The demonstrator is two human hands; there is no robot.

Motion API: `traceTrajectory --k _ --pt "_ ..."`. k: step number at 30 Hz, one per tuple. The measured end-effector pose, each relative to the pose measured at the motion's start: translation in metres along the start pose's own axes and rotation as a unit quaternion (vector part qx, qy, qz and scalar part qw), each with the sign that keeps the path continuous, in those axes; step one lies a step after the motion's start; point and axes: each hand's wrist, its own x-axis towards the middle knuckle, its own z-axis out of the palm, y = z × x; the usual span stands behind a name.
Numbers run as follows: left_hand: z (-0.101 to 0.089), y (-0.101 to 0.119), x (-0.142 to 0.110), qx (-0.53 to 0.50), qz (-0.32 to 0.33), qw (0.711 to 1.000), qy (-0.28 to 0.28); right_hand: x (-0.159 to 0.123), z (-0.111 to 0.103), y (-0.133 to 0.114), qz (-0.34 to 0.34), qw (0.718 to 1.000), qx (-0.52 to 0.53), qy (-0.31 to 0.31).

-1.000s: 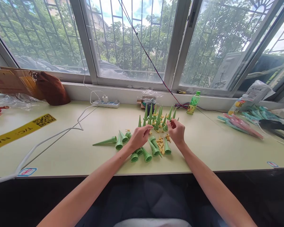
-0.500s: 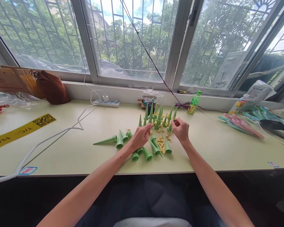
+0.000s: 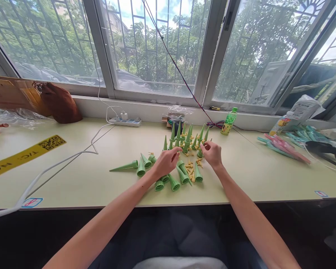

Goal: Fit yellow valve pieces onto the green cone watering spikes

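Observation:
My left hand (image 3: 168, 161) is closed in a pinch above the lying green plastic spikes; what its fingertips hold, if anything, is too small to make out. Opposite it, my right hand (image 3: 212, 154) also pinches, its fingertips right beside a standing green spike (image 3: 199, 152). Whether they grip something small there I cannot tell. Several upright green spikes (image 3: 187, 139) stand beyond and between the hands. Others lie on their sides nearer the table edge, such as a hollow spike (image 3: 174, 184) with its open end towards me. Small yellow plastic valve pieces (image 3: 189, 164) are scattered between the hands.
At the back stand a white power strip (image 3: 126, 121), a small dark box (image 3: 176, 125) and a green-capped bottle (image 3: 229, 121). A white cable (image 3: 85, 152) crosses the table's left side. Pink and teal plastic packets (image 3: 287, 147) lie at right. A brown bag (image 3: 62, 104) stands back left.
My right hand has shifted slightly left, towards the standing spike. The left hand keeps its pinch in nearly the same place. The whole view has moved a little.

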Motion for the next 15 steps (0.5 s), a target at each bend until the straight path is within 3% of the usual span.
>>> traceTrajectory --k 5,8,15 --pt "0.0 -0.001 0.0 0.004 0.003 1.0 0.001 -0.002 -0.003 -0.009 0.023 0.998 0.041 0.05" --pt "0.001 -0.001 0.0 0.003 0.004 1.0 0.0 -0.005 -0.005 -0.017 -0.001 0.994 0.062 0.085" --pt "-0.001 0.001 0.0 0.014 0.004 1.0 0.011 -0.013 0.006 -0.023 -0.093 0.99 0.08 -0.077"
